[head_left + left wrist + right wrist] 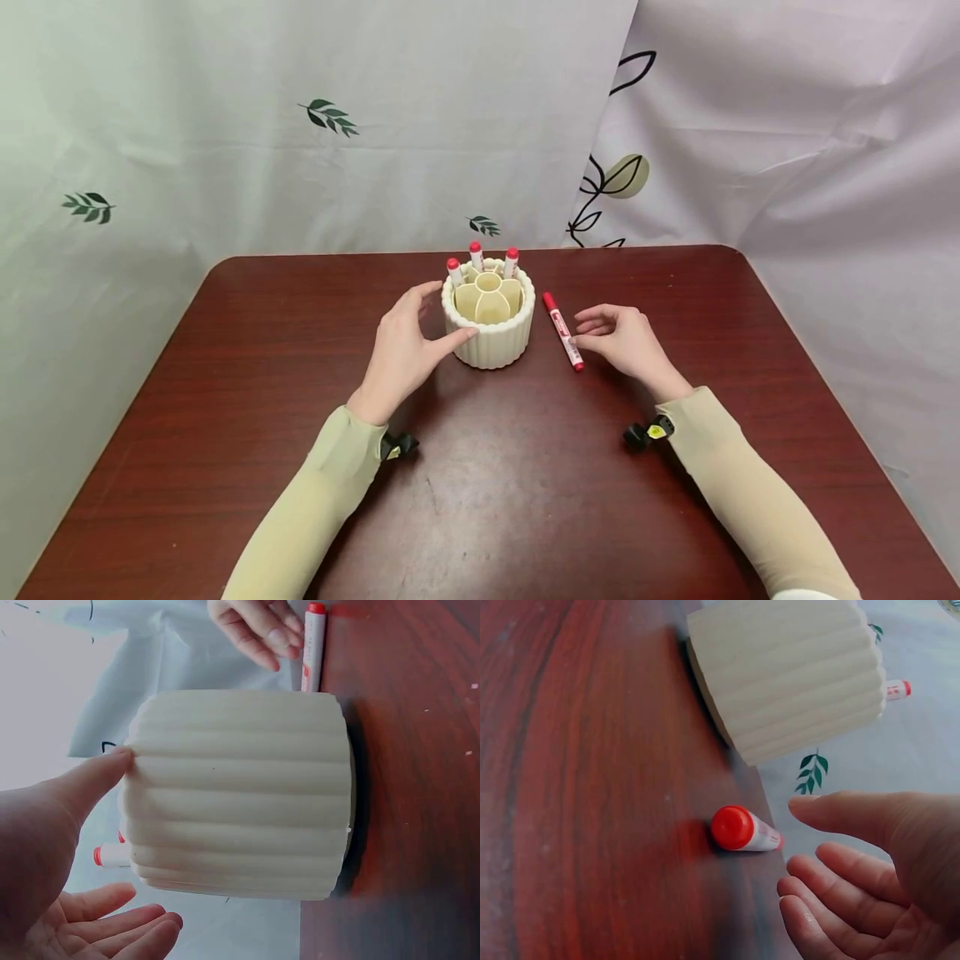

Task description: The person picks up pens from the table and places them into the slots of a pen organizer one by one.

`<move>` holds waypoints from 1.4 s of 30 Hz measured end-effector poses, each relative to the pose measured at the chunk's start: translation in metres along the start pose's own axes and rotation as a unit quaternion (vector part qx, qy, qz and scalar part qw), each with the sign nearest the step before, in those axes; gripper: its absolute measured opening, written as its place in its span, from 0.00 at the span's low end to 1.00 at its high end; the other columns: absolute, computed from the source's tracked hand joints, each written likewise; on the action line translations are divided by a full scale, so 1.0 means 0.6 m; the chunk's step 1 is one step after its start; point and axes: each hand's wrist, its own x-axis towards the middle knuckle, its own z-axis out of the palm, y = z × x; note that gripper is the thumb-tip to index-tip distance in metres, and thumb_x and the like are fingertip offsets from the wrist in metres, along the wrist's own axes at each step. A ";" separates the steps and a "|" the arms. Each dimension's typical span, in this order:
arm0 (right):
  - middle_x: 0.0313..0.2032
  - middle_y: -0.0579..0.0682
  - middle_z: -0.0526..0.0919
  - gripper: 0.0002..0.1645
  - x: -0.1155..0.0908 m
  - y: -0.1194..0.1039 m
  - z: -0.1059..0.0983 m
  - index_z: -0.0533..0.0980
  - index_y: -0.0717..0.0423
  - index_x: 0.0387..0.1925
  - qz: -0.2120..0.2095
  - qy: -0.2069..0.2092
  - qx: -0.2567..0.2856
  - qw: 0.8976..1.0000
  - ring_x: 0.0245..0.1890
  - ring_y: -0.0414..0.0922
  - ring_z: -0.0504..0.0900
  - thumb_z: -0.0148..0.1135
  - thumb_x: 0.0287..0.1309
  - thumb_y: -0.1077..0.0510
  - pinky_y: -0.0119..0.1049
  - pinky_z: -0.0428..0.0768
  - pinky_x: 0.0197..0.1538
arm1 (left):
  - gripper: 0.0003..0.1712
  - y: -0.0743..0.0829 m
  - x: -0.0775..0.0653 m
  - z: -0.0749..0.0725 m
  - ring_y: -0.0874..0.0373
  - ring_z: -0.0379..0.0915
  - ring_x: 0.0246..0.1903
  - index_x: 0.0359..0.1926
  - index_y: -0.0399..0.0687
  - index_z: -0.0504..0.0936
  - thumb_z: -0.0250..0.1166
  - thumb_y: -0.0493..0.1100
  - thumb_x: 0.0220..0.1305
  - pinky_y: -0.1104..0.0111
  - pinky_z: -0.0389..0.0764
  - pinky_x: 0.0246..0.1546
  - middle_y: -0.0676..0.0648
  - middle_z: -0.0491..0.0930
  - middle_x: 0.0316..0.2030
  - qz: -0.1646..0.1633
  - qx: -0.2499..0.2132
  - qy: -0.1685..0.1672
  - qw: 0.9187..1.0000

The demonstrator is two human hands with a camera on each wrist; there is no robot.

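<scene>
A cream ribbed pen holder [491, 343] with petal-shaped compartments stands upright on the table. Three red-capped markers [512, 263] are in its rear compartments. My left hand [405, 342] is at the holder's left side, its thumb at the front rim and its fingers spread apart from the wall in the left wrist view [214, 795]. Another red-and-white marker [562, 331] lies on the table to the holder's right. Beside it is my right hand [618, 337], fingers loosely bent and holding nothing; the right wrist view shows a gap between thumb and marker [735, 829].
The dark red wooden table [495, 492] has its far edge just behind the holder. A white curtain [420, 125] with leaf prints hangs behind and at both sides. Each wrist wears a small black camera [648, 433].
</scene>
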 end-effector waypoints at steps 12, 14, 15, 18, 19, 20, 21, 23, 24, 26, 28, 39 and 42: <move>0.34 0.50 0.87 0.22 -0.006 0.002 0.005 0.85 0.59 0.46 0.011 -0.005 -0.022 1.000 0.32 0.45 0.86 0.81 0.50 0.56 0.30 0.80 0.35 | 0.61 -0.001 0.023 0.011 0.52 0.63 0.69 0.76 0.45 0.63 0.82 0.62 0.48 0.55 0.68 0.67 0.47 0.68 0.71 -0.037 -0.008 -0.054 0.998; 0.33 0.50 0.87 0.22 -0.007 0.002 0.005 0.85 0.59 0.46 0.012 -0.007 -0.023 1.000 0.31 0.44 0.86 0.80 0.50 0.56 0.30 0.80 0.34 | 0.63 -0.001 0.026 0.015 0.53 0.63 0.69 0.77 0.45 0.62 0.82 0.63 0.46 0.55 0.67 0.67 0.48 0.67 0.71 -0.051 -0.014 -0.059 0.997; 0.33 0.50 0.87 0.22 -0.007 0.001 0.005 0.85 0.59 0.46 0.014 -0.008 -0.023 1.000 0.31 0.44 0.85 0.80 0.50 0.56 0.31 0.80 0.34 | 0.64 0.000 0.028 0.017 0.53 0.63 0.69 0.77 0.45 0.61 0.82 0.64 0.46 0.56 0.67 0.68 0.48 0.67 0.71 -0.057 -0.018 -0.062 0.996; 0.32 0.49 0.86 0.21 -0.009 -0.001 0.007 0.85 0.58 0.45 0.018 -0.011 -0.027 0.999 0.30 0.45 0.85 0.80 0.49 0.55 0.31 0.80 0.33 | 0.67 0.000 0.032 0.022 0.54 0.62 0.69 0.78 0.45 0.60 0.82 0.65 0.43 0.57 0.66 0.68 0.50 0.65 0.72 -0.074 -0.029 -0.069 0.994; 0.32 0.49 0.86 0.21 -0.009 -0.001 0.007 0.85 0.58 0.45 0.020 -0.012 -0.029 0.999 0.30 0.45 0.84 0.80 0.49 0.55 0.32 0.79 0.33 | 0.68 0.000 0.033 0.024 0.55 0.62 0.69 0.78 0.46 0.59 0.83 0.65 0.42 0.58 0.67 0.68 0.50 0.65 0.72 -0.077 -0.033 -0.070 0.994; 0.31 0.49 0.86 0.21 -0.009 -0.002 0.007 0.85 0.58 0.45 0.021 -0.013 -0.032 0.999 0.29 0.45 0.84 0.81 0.49 0.55 0.32 0.79 0.33 | 0.68 0.000 0.033 0.026 0.55 0.62 0.69 0.78 0.46 0.59 0.83 0.65 0.41 0.58 0.67 0.67 0.50 0.66 0.72 -0.080 -0.038 -0.070 0.994; 0.31 0.49 0.86 0.21 -0.010 -0.002 0.008 0.85 0.58 0.45 0.022 -0.014 -0.034 0.999 0.29 0.45 0.84 0.81 0.49 0.55 0.32 0.79 0.32 | 0.69 0.000 0.034 0.027 0.56 0.63 0.69 0.78 0.46 0.59 0.84 0.65 0.41 0.59 0.67 0.67 0.51 0.66 0.72 -0.080 -0.042 -0.070 0.993; 0.31 0.48 0.86 0.21 -0.010 -0.003 0.009 0.85 0.58 0.45 0.022 -0.017 -0.040 0.999 0.29 0.44 0.84 0.81 0.49 0.55 0.33 0.79 0.32 | 0.69 0.000 0.034 0.029 0.57 0.64 0.68 0.77 0.46 0.60 0.84 0.64 0.39 0.60 0.68 0.67 0.51 0.67 0.71 -0.082 -0.050 -0.066 0.993; 0.31 0.48 0.86 0.21 -0.010 -0.003 0.009 0.85 0.58 0.45 0.021 -0.017 -0.042 0.999 0.28 0.44 0.83 0.81 0.49 0.55 0.33 0.79 0.32 | 0.68 0.000 0.034 0.030 0.57 0.64 0.67 0.77 0.46 0.61 0.85 0.64 0.39 0.60 0.68 0.66 0.51 0.68 0.70 -0.082 -0.051 -0.064 0.993; 0.30 0.48 0.86 0.21 -0.010 -0.004 0.008 0.85 0.59 0.45 0.019 -0.017 -0.046 0.999 0.28 0.44 0.83 0.81 0.49 0.56 0.33 0.79 0.31 | 0.68 -0.001 0.034 0.031 0.57 0.65 0.67 0.76 0.46 0.62 0.85 0.64 0.38 0.60 0.69 0.66 0.51 0.69 0.70 -0.082 -0.052 -0.061 0.993; 0.29 0.48 0.86 0.21 -0.009 -0.004 0.008 0.85 0.59 0.45 0.018 -0.017 -0.048 0.999 0.27 0.44 0.83 0.80 0.49 0.57 0.33 0.78 0.30 | 0.67 -0.002 0.034 0.031 0.56 0.65 0.67 0.76 0.46 0.63 0.85 0.65 0.38 0.59 0.69 0.66 0.50 0.69 0.69 -0.081 -0.047 -0.060 0.994; 0.25 0.47 0.86 0.19 -0.004 0.002 0.008 0.85 0.59 0.44 0.022 -0.028 -0.054 0.998 0.22 0.41 0.82 0.79 0.50 0.58 0.31 0.74 0.26 | 0.66 -0.011 0.039 0.022 0.57 0.69 0.63 0.74 0.45 0.67 0.84 0.68 0.37 0.57 0.74 0.63 0.51 0.74 0.66 -0.060 -0.046 -0.073 0.994; 0.25 0.47 0.86 0.18 -0.003 0.002 0.008 0.85 0.60 0.43 0.018 -0.027 -0.055 0.998 0.22 0.42 0.83 0.78 0.50 0.59 0.32 0.75 0.26 | 0.66 -0.011 0.040 0.022 0.58 0.70 0.63 0.75 0.46 0.67 0.83 0.69 0.37 0.60 0.74 0.62 0.52 0.74 0.66 -0.064 -0.041 -0.079 0.994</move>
